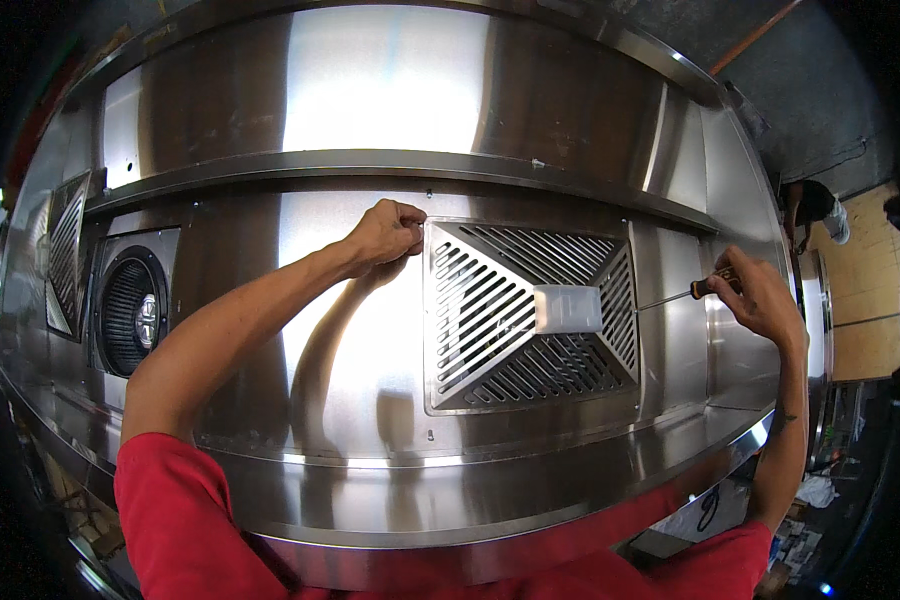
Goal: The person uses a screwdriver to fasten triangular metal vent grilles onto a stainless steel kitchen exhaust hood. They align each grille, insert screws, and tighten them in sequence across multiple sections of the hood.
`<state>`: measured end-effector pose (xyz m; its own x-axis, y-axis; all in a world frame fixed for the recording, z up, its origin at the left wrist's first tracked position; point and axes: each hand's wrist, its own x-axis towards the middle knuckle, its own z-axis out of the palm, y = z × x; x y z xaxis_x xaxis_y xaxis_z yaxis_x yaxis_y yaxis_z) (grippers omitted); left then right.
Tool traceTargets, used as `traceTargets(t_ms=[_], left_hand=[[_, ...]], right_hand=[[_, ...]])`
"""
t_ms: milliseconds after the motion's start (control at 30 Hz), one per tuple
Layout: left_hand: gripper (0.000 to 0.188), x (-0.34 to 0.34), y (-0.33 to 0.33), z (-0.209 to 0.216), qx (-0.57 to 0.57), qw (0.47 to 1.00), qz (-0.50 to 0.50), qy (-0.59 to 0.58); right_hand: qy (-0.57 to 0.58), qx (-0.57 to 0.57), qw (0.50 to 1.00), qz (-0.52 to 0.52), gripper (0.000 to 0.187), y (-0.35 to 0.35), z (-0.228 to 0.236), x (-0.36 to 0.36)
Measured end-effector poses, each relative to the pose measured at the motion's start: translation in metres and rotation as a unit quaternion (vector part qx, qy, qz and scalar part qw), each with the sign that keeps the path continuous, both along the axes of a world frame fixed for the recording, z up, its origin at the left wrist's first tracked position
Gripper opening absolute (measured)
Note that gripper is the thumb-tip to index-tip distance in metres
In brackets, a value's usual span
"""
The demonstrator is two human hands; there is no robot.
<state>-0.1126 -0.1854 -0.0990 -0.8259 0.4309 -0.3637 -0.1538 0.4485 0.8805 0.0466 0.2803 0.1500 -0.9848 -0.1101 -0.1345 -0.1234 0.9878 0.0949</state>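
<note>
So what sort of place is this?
Probably a workshop: there's a big steel unit with an exposed fan and a slotted grille, and the right hand holds a screwdriver.

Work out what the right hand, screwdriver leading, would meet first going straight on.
Ahead of the right hand, the screwdriver would likely meet the right edge of the slotted vent cover; whether its tip touches is unclear.

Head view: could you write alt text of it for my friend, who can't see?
A person's right hand holds a screwdriver pointing at the right edge of a slotted metal grille, while the left hand is at its upper-left corner. The grille sits on a shiny metal panel, with a round fan further left.
</note>
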Motion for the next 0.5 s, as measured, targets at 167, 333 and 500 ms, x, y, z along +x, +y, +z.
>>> traceTargets(t_ms=[167,333,500], left_hand=[[0.046,0.001,-0.006,-0.004,0.025,1.0,0.013,-0.013],[0.027,-0.016,-0.007,0.014,-0.148,0.972,-0.129,0.13],[0.021,-0.043,0.061,0.058,-0.087,0.918,-0.144,0.36]], right_hand=[[0.069,-0.065,0.994,-0.059,0.03,-0.017,0.031,0.006],[0.199,-0.049,0.978,-0.026,0.026,-0.036,0.003,0.023],[0.218,-0.035,0.973,-0.07,0.027,-0.038,-0.01,0.037]])
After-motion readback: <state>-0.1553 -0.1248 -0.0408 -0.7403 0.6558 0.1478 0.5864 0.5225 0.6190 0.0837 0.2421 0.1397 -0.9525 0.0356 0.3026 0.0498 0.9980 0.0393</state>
